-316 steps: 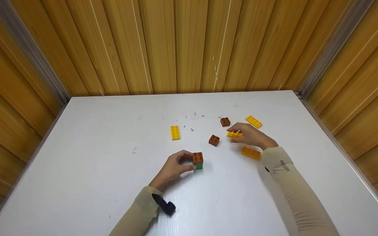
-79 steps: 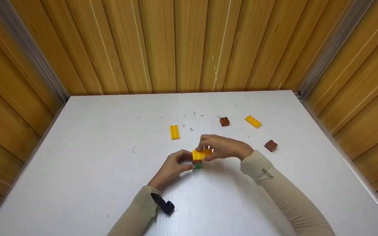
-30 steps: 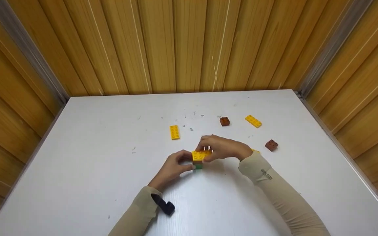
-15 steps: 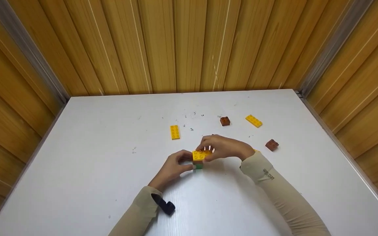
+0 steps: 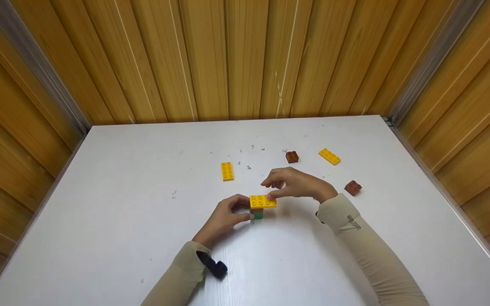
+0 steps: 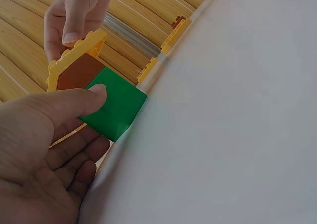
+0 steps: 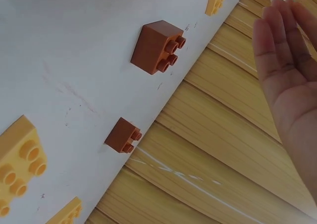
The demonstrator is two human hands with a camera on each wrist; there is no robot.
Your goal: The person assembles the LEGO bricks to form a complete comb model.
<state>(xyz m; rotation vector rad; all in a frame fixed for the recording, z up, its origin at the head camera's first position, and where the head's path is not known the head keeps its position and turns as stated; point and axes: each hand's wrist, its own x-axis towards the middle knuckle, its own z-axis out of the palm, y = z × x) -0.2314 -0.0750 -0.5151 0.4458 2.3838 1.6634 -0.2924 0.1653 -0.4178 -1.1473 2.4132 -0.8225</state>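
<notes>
In the head view, my left hand (image 5: pixel 226 217) grips a green brick (image 6: pixel 119 102) at the base of a small stack, thumb on its near face. A brown brick (image 6: pixel 80 72) sits on the green one. Across the top lies a yellow plate brick (image 5: pixel 263 201), its right end jutting past the stack with open space below. My right hand (image 5: pixel 298 183) hovers just above that end. Its thumb touches or nearly touches the plate, and the other fingers are raised, pinching nothing. The right palm (image 7: pixel 297 95) shows without any brick in it.
Two loose brown bricks lie farther back, one brown brick (image 5: pixel 292 157) near the middle and another brown brick (image 5: pixel 353 188) to the right. One yellow plate (image 5: pixel 227 171) lies left of centre, another yellow plate (image 5: pixel 329 156) at back right. Wood-patterned walls (image 5: pixel 245 59) enclose the table (image 5: pixel 121 191).
My right hand has let go of the yellow plate and lifted slightly up and right, uncovering the plate's right end. The left hand has stayed still. Earlier, the stack had only brown on green.
</notes>
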